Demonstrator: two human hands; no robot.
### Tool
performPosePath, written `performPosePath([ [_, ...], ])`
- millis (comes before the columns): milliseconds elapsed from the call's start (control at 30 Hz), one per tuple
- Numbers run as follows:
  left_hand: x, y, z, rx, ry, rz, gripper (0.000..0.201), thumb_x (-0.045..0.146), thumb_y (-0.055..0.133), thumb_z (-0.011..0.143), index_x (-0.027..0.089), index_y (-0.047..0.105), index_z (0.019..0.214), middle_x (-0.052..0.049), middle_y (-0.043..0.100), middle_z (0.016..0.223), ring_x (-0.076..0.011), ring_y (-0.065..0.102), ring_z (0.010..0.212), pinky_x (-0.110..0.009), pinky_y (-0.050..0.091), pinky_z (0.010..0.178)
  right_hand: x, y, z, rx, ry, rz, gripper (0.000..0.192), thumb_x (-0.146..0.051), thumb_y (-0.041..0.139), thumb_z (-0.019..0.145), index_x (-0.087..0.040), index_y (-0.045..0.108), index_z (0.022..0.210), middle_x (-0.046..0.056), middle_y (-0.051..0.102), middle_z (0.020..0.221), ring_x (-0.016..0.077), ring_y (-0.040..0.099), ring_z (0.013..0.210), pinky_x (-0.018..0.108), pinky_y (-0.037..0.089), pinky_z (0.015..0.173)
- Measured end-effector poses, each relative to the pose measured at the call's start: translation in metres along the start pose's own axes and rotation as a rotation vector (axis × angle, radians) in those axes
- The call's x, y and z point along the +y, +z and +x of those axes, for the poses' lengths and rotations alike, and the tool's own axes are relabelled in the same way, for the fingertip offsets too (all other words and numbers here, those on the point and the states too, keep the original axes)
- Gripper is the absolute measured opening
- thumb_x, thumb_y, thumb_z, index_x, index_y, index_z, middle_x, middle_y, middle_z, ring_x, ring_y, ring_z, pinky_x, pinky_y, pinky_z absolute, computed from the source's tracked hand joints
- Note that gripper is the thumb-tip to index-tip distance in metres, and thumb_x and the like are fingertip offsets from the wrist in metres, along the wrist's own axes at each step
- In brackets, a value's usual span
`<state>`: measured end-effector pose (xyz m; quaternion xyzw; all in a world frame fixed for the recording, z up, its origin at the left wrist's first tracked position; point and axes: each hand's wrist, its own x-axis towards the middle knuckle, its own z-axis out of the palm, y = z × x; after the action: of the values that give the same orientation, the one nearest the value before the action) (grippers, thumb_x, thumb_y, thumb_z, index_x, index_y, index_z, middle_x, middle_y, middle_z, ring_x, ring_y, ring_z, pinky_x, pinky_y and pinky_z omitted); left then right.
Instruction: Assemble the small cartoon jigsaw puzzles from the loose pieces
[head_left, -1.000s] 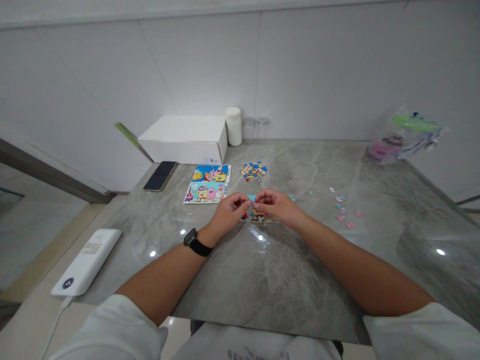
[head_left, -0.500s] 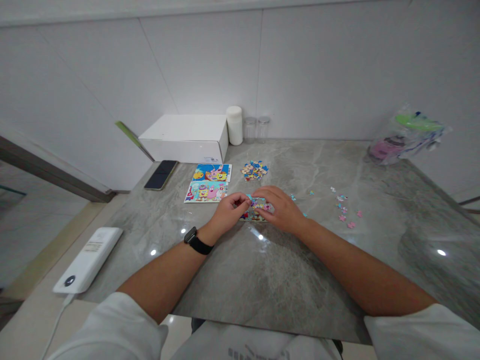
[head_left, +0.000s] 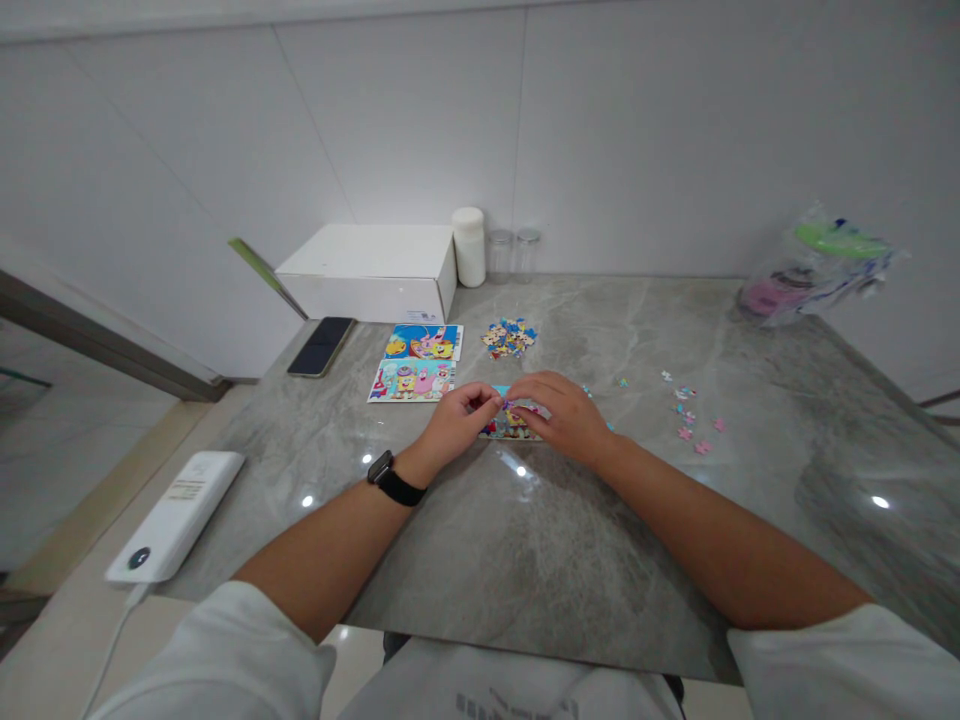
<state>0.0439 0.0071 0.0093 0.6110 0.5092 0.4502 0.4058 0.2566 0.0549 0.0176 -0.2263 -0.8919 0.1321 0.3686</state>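
A partly assembled jigsaw puzzle (head_left: pixel 517 430) with a colourful cartoon picture lies flat on the table in front of me, its upper part covered by my fingers. My left hand (head_left: pixel 463 418) rests at its left side, thumb and forefinger pressed together; what they hold, if anything, is hidden. Over the puzzle, my right hand (head_left: pixel 568 412) has thumb and forefinger closing around a small purple puzzle piece (head_left: pixel 508 404). Two cartoon picture cards (head_left: pixel 414 380) lie beyond my left hand. A heap of blue and yellow puzzle pieces (head_left: pixel 509 338) sits behind the puzzle.
Loose pink puzzle pieces (head_left: pixel 703 447) and several others are scattered to the right. A phone (head_left: pixel 322 347), white box (head_left: pixel 367 275), white bottle (head_left: pixel 469 248) and glass jars (head_left: pixel 527 257) stand or lie further back. A plastic bag (head_left: pixel 814 270) is far right, a corded power bank (head_left: pixel 176 515) far left.
My right thumb and forefinger have drawn closer together over the puzzle, and its top edge shows more. My left hand stays almost where it was. The view has shifted slightly.
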Motion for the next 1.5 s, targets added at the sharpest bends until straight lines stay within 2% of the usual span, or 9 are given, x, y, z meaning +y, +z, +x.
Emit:
performPosePath([
  [233,-0.005,0.0,0.0,0.031,0.052,0.07,0.027,0.043,0.062,0.096,0.018,0.066,0.087,0.001,0.063,0.077,-0.0139,0.055,0.071,-0.028,0.045,0.071,0.006,-0.007,0.002,-0.009,0.039,-0.016,0.014,-0.029,0.063,0.102,-0.025,0.075,0.108,0.008,0.079,0.108,0.0247,0.07,0.104,0.042,0.054,0.097],
  [400,-0.008,-0.003,-0.001,0.035,0.247,0.412,0.013,0.03,0.063,0.096,0.02,0.071,0.1,-0.003,0.07,0.092,-0.0189,0.062,0.087,-0.034,0.047,0.085,0.025,-0.013,0.001,-0.027,0.16,-0.084,0.014,-0.028,0.065,0.1,-0.025,0.078,0.106,0.009,0.079,0.11,0.0264,0.07,0.108,0.044,0.052,0.101],
  [500,-0.01,-0.003,-0.002,-0.012,0.336,0.595,0.016,0.03,0.068,0.095,0.022,0.073,0.108,-0.007,0.072,0.104,-0.0239,0.064,0.101,-0.04,0.046,0.094,0.035,-0.008,-0.002,-0.095,0.188,-0.115,0.014,-0.022,0.067,0.097,-0.024,0.079,0.103,0.008,0.08,0.109,0.026,0.07,0.105,0.043,0.051,0.099],
  [600,-0.013,-0.003,-0.003,-0.047,0.355,0.673,0.022,0.029,0.072,0.092,0.024,0.075,0.114,-0.008,0.071,0.114,-0.0264,0.064,0.109,-0.044,0.046,0.1,0.04,0.0,-0.005,-0.17,0.192,-0.154,0.015,-0.017,0.069,0.094,-0.024,0.079,0.102,0.007,0.081,0.108,0.0251,0.07,0.103,0.041,0.05,0.098],
  [833,-0.02,0.0,-0.002,-0.122,0.37,0.733,0.033,0.033,0.074,0.092,0.027,0.075,0.124,-0.009,0.07,0.129,-0.0296,0.062,0.123,-0.048,0.046,0.108,0.037,0.007,-0.003,-0.289,0.206,-0.251,0.012,-0.017,0.071,0.094,-0.022,0.08,0.099,0.007,0.081,0.101,0.024,0.068,0.095,0.038,0.048,0.092],
  [1133,-0.024,0.0,-0.003,-0.163,0.392,0.75,0.038,0.035,0.072,0.095,0.026,0.072,0.132,-0.01,0.069,0.139,-0.0301,0.061,0.131,-0.05,0.044,0.114,0.037,0.009,-0.003,-0.33,0.179,-0.278,0.012,-0.016,0.07,0.095,-0.02,0.08,0.1,0.007,0.081,0.102,0.0229,0.068,0.096,0.036,0.046,0.093],
  [1500,-0.021,0.001,-0.003,-0.187,0.365,0.742,0.039,0.033,0.072,0.095,0.027,0.071,0.134,-0.008,0.07,0.14,-0.0297,0.062,0.129,-0.05,0.044,0.112,0.037,0.011,-0.004,-0.357,0.173,-0.303,0.014,-0.019,0.069,0.096,-0.02,0.081,0.103,0.008,0.081,0.104,0.0242,0.068,0.099,0.038,0.046,0.094],
])
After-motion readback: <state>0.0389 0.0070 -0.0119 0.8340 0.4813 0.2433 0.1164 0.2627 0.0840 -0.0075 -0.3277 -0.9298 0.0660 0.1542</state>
